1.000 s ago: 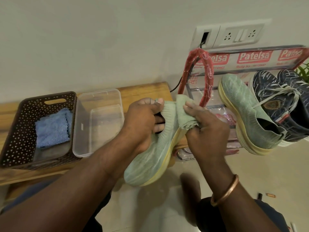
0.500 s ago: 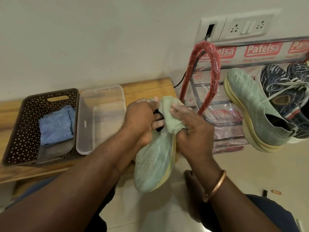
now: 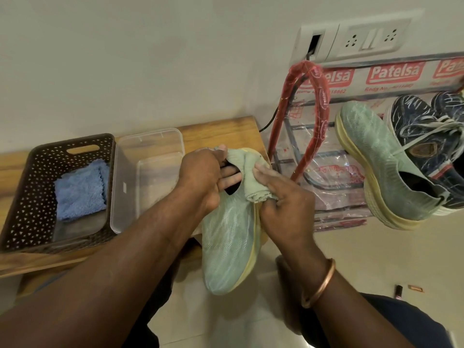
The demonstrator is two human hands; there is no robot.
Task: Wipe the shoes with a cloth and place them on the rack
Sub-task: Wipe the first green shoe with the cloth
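Your left hand [image 3: 203,177] grips the pale green shoe [image 3: 228,244] at its collar: the fingers are curled into the opening and the thumb lies over the outside of the rim. The shoe hangs in the air between your two hands, in front of the wooden bench [image 3: 226,129] and above the floor, heel up and toe pointing down towards you, its yellowish sole turned to your right. Your right hand [image 3: 286,199] is closed round a folded green cloth [image 3: 256,189], fingers and thumb bunching it and pressing it against the heel end of the shoe, just beside the collar. A copper-coloured bangle [image 3: 321,282] sits on the right wrist. To the right stands the rack [image 3: 324,101], its red-wrapped frame and clear plastic covering printed with "Patelsa" labels. On it rests the matching green shoe [image 3: 381,162], toe towards the wall, touching a pair of dark blue lace-up shoes [image 3: 421,126] at its right. On the bench to the left sit a brown perforated basket [image 3: 30,187] holding a folded blue cloth [image 3: 80,189], and, just beside it, a clear plastic container [image 3: 148,177]. A white socket panel [image 3: 371,38] is fixed to the wall above the rack.
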